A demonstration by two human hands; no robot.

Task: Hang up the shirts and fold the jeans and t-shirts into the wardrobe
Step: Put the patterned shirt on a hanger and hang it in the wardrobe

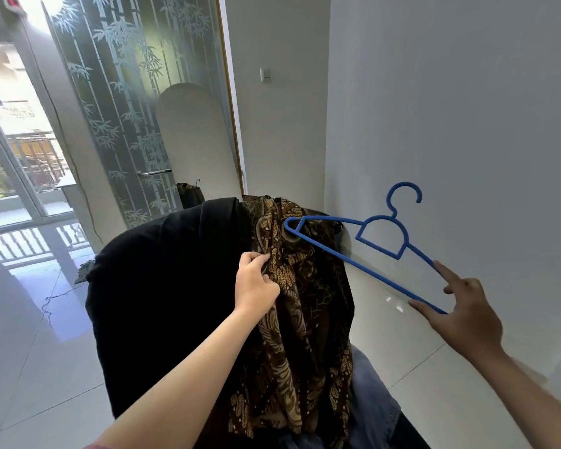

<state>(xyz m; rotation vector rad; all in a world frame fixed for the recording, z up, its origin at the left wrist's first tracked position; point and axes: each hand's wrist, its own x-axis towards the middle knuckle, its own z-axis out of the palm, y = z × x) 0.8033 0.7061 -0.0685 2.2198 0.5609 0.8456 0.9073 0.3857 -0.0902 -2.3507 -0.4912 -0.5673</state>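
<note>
A brown batik shirt (298, 319) hangs over the back of a chair, beside a black garment (162, 303) draped on the same chair back. My left hand (256, 283) pinches the batik shirt near its collar edge. My right hand (460, 306) holds one end of a blue plastic hanger (382, 238). The hanger's far tip pokes into the top of the shirt, and its hook points up towards the wall. Blue jeans (370, 403) lie on the chair seat below the shirt.
A white wall (467, 108) stands close on the right. A frosted glass door with a bamboo pattern (127, 108) and a tall arched mirror (195, 144) are ahead. Glossy white floor tiles (36, 351) spread left, with a cable lying across them.
</note>
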